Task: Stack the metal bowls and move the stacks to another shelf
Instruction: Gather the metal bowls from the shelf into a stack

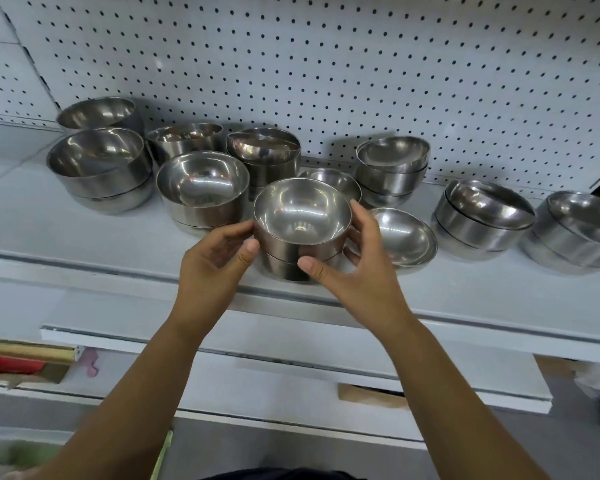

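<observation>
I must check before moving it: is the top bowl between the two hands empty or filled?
Empty. The top bowl shows only its bare shiny inside. The left hand and right hand hold its stack.

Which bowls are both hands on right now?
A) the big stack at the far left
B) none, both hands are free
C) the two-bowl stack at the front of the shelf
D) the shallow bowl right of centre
C: the left hand and the right hand curl round opposite sides of the two-bowl stack, with both thumbs on its near wall.
</observation>
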{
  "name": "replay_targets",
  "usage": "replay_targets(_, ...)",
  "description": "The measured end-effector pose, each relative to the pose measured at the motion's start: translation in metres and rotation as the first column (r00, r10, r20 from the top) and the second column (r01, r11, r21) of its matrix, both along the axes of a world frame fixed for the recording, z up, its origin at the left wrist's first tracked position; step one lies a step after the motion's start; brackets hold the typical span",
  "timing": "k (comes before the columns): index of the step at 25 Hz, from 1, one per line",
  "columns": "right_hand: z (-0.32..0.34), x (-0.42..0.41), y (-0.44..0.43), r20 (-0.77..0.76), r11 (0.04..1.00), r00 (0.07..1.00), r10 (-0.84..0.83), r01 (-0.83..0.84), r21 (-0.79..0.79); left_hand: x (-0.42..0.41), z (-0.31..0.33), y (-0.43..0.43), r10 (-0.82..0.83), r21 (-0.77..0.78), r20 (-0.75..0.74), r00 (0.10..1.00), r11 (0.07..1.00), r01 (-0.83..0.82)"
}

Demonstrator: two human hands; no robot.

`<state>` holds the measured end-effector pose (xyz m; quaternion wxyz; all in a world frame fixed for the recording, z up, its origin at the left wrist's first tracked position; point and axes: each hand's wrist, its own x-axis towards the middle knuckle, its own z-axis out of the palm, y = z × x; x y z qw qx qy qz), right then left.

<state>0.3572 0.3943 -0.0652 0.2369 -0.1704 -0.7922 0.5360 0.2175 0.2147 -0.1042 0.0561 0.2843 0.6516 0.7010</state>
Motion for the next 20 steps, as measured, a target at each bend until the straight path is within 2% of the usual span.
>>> replay_targets(3, 0.004, -0.009, 0.000, 0.035, 0.999, 0.999, 0.017, -0.016, -0.037, 0.014, 0.003, -0.012, 0.324, 0.034, 0.107, 0.940, 0.944, -0.330)
replay_targets(4, 0.004, -0.011, 0.001, 0.034, 0.999, 0.999, 0.031, -0.030, -0.033, 0.017, 0.006, -0.018, 0.435, 0.001, 0.086, 0.896, 0.899, -0.437)
replay_targets(6, 0.002, -0.016, 0.001, 0.020, 0.998, 0.999, 0.048, -0.047, -0.045, 0.016, 0.014, -0.030, 0.552, -0.073, -0.016, 0.834, 0.831, -0.552)
replay_targets(8, 0.000, -0.018, 0.000, -0.007, 0.996, 0.998, 0.055, -0.056, -0.063, 0.007, 0.026, -0.037, 0.564, -0.109, -0.103, 0.819, 0.812, -0.573)
replay_targets(11, -0.003, -0.021, -0.001, -0.036, 0.996, 0.997, 0.066, -0.068, -0.065, -0.009, 0.040, -0.035, 0.488, -0.197, -0.207, 0.848, 0.828, -0.525)
replay_targets(16, -0.003, -0.021, 0.001, -0.023, 0.996, 0.999, 0.043, -0.045, -0.076, -0.039, 0.048, -0.022, 0.351, -0.365, -0.242, 0.905, 0.831, -0.420)
replay_targets(20, -0.004, -0.022, -0.001, -0.010, 0.995, 1.000, 0.018, -0.018, -0.097, -0.056, 0.043, -0.030, 0.342, -0.333, -0.303, 0.890, 0.836, -0.435)
